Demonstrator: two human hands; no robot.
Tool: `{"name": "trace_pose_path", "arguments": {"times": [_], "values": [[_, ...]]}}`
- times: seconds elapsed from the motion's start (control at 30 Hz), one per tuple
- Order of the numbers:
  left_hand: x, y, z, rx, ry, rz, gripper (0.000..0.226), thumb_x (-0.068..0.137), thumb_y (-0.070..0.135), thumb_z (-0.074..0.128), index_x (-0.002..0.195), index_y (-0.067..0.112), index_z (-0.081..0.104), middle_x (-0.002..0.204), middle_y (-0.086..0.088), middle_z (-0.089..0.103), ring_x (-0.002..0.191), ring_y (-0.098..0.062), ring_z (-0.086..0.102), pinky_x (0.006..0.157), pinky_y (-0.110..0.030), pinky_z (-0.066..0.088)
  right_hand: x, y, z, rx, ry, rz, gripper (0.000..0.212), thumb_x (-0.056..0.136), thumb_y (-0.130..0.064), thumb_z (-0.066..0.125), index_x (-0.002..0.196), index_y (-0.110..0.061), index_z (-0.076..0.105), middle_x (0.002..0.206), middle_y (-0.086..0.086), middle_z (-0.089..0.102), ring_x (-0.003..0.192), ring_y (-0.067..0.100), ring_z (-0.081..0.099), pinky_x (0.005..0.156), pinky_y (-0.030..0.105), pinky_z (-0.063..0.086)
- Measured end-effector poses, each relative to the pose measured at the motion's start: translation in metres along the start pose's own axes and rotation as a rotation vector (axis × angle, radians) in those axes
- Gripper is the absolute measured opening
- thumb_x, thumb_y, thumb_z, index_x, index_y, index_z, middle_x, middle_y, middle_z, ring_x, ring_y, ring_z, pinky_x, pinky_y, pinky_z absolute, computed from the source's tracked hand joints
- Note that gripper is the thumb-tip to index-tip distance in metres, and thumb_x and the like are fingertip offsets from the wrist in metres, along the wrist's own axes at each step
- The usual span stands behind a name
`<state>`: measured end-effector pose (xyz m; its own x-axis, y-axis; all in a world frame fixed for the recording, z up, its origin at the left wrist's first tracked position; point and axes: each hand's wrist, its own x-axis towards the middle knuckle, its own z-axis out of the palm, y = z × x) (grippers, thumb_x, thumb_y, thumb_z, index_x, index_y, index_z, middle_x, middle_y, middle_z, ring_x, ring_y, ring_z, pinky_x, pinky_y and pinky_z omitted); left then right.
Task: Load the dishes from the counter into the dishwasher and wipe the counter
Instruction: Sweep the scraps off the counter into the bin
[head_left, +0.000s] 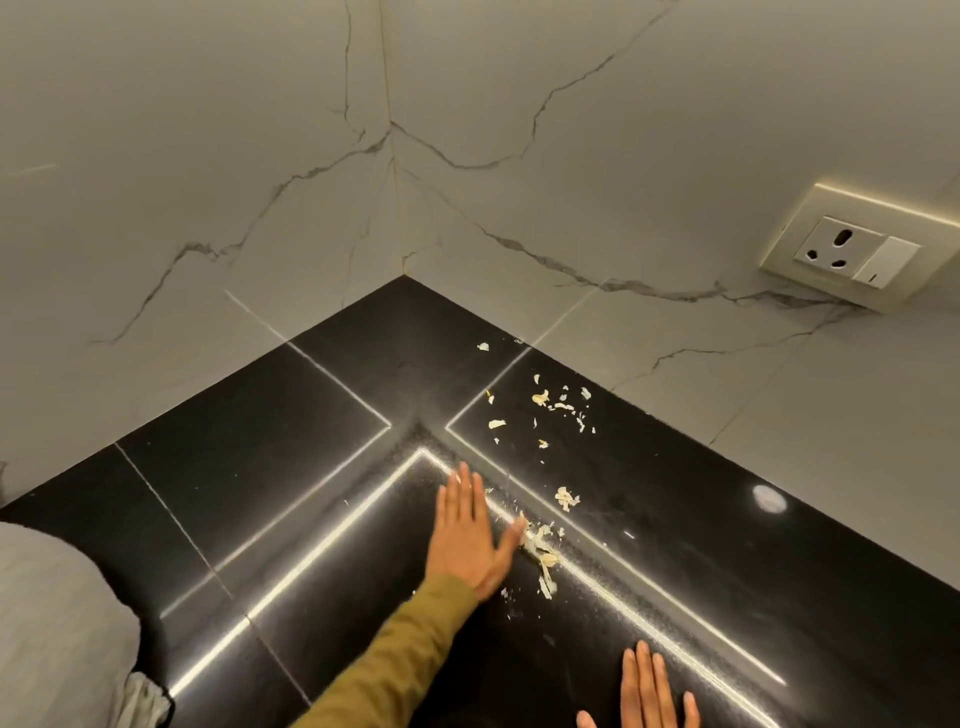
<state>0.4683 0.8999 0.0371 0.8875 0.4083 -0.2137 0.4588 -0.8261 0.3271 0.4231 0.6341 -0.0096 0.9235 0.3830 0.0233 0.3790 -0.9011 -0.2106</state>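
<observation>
Two bare hands in the head view, both flat and holding nothing. Left hand (470, 535), in an olive sleeve (384, 660), lies palm down on the black counter (249, 467) with fingers stretched out and together, thumb splayed to the right. Thumb tip touches a pile of pale flaky scraps (540, 551); more loose scraps (558, 410) are scattered beyond the fingertips, toward the right-hand wall. One small clump (566, 499) sits just right of the left hand's fingers. Right hand (644, 691) is at the bottom edge, partly cut off, fingers extended and open, flat on or just over the counter, cannot tell which. Counter is glossy black stone with thin seams and bright strip-light reflections, forming an inside corner. Walls (208, 156) are white marble-look tile with grey veins, meeting ahead of the left fingertips. Cream socket plate with switch (857, 249) is on the right wall, well apart from both hands. Grey fabric (57, 623) is at far left, edge of frame. No dishes in view.
</observation>
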Motion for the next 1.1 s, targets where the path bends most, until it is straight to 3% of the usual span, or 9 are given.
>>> {"name": "trace_pose_path", "arguments": {"times": [0.2,0.33,0.43,0.5,0.67,0.8,0.93,1.0,1.1], "values": [[-0.068,-0.012,0.000,-0.352,-0.030,0.093,0.095,0.084,0.082,-0.003,0.154,0.020,-0.016,0.159,0.006,-0.032,0.144,-0.003,-0.034,0.120,-0.029,-0.018,0.000,-0.003,0.000,0.043,0.091,-0.009,0.086,0.089,-0.073,0.013,0.157,-0.022,0.000,0.165,-0.007,-0.002,0.151,0.011,-0.001,0.120,0.042,0.003],[-0.079,-0.125,-0.014,-0.183,0.188,-0.229,0.112,0.080,0.085,-0.006,0.158,0.005,0.005,0.160,-0.001,-0.021,0.148,-0.015,-0.028,0.123,-0.036,-0.013,-0.003,-0.007,0.003,0.045,0.162,-0.040,0.083,0.090,-0.071,0.012,0.157,-0.024,-0.001,0.165,-0.008,-0.003,0.151,0.012,0.000,0.120,0.044,0.005],[-0.081,-0.166,-0.021,0.006,0.162,-0.341,0.108,0.083,0.080,-0.010,0.157,0.003,0.004,0.161,-0.008,-0.017,0.150,-0.025,-0.021,0.125,-0.046,-0.005,-0.006,-0.006,0.006,0.030,0.161,-0.027,0.082,0.090,-0.070,0.013,0.157,-0.023,-0.001,0.165,-0.007,-0.002,0.152,0.013,0.001,0.119,0.047,0.008],[-0.083,-0.142,-0.010,0.050,0.120,-0.284,0.104,0.087,0.078,-0.007,0.156,0.002,0.004,0.162,-0.015,-0.016,0.151,-0.030,-0.019,0.124,-0.047,-0.005,-0.005,-0.006,0.004,0.022,0.145,-0.027,0.082,0.091,-0.069,0.013,0.157,-0.022,-0.001,0.165,-0.006,-0.002,0.152,0.014,0.001,0.119,0.048,0.009],[-0.093,-0.012,0.040,-0.009,0.004,-0.005,0.087,0.100,0.066,0.024,0.152,-0.004,0.026,0.163,-0.024,0.014,0.152,-0.033,0.008,0.116,-0.047,0.012,-0.006,-0.009,-0.005,0.007,0.115,-0.011,0.082,0.091,-0.069,0.014,0.157,-0.021,0.002,0.165,-0.006,0.001,0.151,0.012,0.003,0.119,0.045,0.007],[-0.099,0.051,0.036,-0.205,-0.006,0.085,0.090,0.093,0.073,0.001,0.152,0.010,-0.023,0.158,-0.001,-0.037,0.144,-0.012,-0.037,0.121,-0.037,-0.015,-0.009,-0.008,-0.012,0.004,0.077,0.006,0.082,0.092,-0.068,0.013,0.157,-0.020,0.004,0.165,-0.006,0.001,0.151,0.010,0.003,0.120,0.040,0.005],[-0.107,0.025,0.014,-0.284,0.011,0.063,0.090,0.085,0.079,-0.006,0.148,0.021,-0.033,0.150,0.009,-0.048,0.140,-0.008,-0.042,0.118,-0.033,-0.024,-0.013,-0.005,-0.004,0.002,0.111,0.017,0.083,0.093,-0.069,0.013,0.157,-0.017,0.005,0.165,-0.004,0.002,0.152,0.013,0.002,0.120,0.042,0.005],[-0.112,-0.011,0.010,-0.268,0.101,0.006,0.096,0.083,0.083,-0.004,0.154,0.020,-0.017,0.158,0.007,-0.035,0.145,-0.009,-0.034,0.117,-0.029,-0.024,-0.015,-0.010,0.003,-0.100,0.148,-0.017,0.078,0.100,-0.059,0.011,0.152,-0.001,0.019,0.165,0.008,0.006,0.152,0.021,0.004,0.116,0.052,0.014],[-0.119,-0.071,0.013,-0.250,0.132,-0.134,0.113,0.077,0.089,-0.003,0.158,0.010,0.008,0.163,0.002,-0.015,0.150,-0.015,-0.023,0.120,-0.032,-0.016,-0.007,-0.039,0.007,-0.067,0.049,0.062,0.101,0.086,-0.079,0.020,0.138,0.006,0.035,0.151,0.025,0.035,0.145,0.032,0.024,0.115,0.063,0.013]]}}
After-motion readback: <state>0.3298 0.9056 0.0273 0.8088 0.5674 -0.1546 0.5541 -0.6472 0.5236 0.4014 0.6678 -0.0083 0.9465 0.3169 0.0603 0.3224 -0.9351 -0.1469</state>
